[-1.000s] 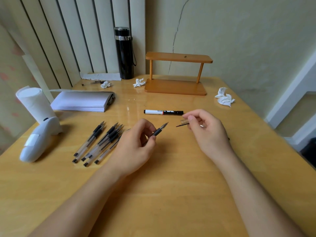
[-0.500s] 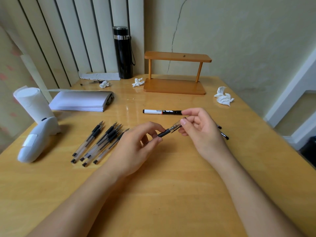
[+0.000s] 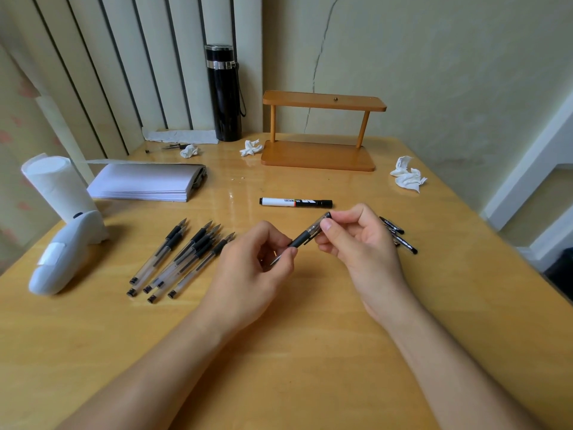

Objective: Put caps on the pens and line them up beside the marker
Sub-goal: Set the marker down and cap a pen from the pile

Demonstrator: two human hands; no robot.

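Honey-coloured glossy wood forms the desk (image 3: 310, 352), which is set into a corner between a wall of cream vertical slats at the left and a pale plaster wall crossed by a thin crack at the back. Near the middle of the desk a pen (image 3: 302, 238) is held above the surface: its barrel is pinched in the left hand (image 3: 248, 271), and a clear cap (image 3: 319, 223) sits over its tip, gripped between thumb and fingers of the right hand (image 3: 362, 246). Whether the cap is fully seated cannot be told. Just beyond the hands the marker (image 3: 296, 202) lies crosswise. A cluster of uncapped pens (image 3: 183, 259) is spread on the desk left of the left hand, tips pointing away. Loose caps (image 3: 400, 235) are seen just behind the right hand. At the back edge a black flask (image 3: 224, 94) stands upright against the slats, with a small wooden shelf (image 3: 322, 131) beside it. Crumpled tissues (image 3: 407, 176) lie near the right edge and others close to the shelf and flask. A stack of white paper (image 3: 145, 183) rests at the left, and nearer the left edge a paper roll (image 3: 57, 187) stands behind a white plastic device (image 3: 65, 256).
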